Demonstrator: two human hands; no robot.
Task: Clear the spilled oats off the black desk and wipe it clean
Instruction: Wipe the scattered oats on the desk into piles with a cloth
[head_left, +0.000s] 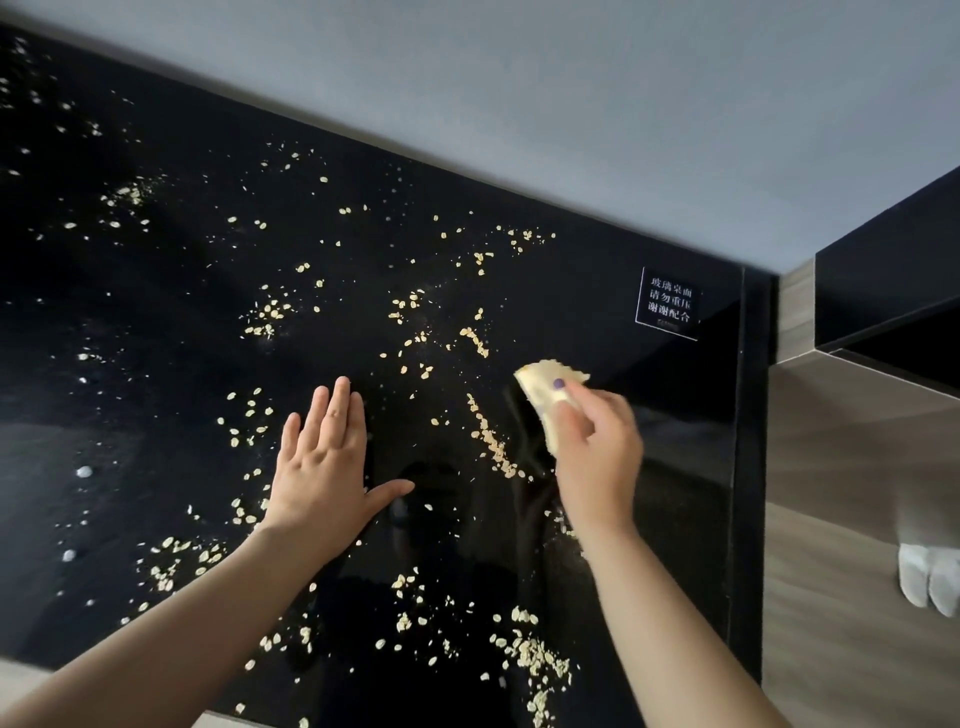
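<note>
Hands: left hand (327, 457) flat, palm down, fingers straight and close together, thumb spread to the right, holding nothing; right hand (597, 452) pinches a cloth between thumb and curled fingers.
Left hand contact: low on the worktop (156, 322), reflection just beside it; touching or hovering, cannot tell.
Cloth: pale yellow cloth (543, 387), folded or bunched, sticks out above the right hand's fingers, its lower edge at the glossy surface.
Oats: pale oats (488, 439) scattered over most of the worktop; a thin ridge of them runs diagonally between the two hands, just left of the cloth; a thicker heap near the front edge below the right forearm; looser clusters left of the left hand and toward the back.
Worktop: black, glossy, reflects both arms; the strip right of the cloth looks nearly free of flakes.
Sticker: black sticker (670, 304) with white Chinese characters, back right corner of the worktop.
Surroundings: grey wall (571, 104) behind; dark cabinet (883, 291) at upper right; wood-look floor (841, 493) to the right.
</note>
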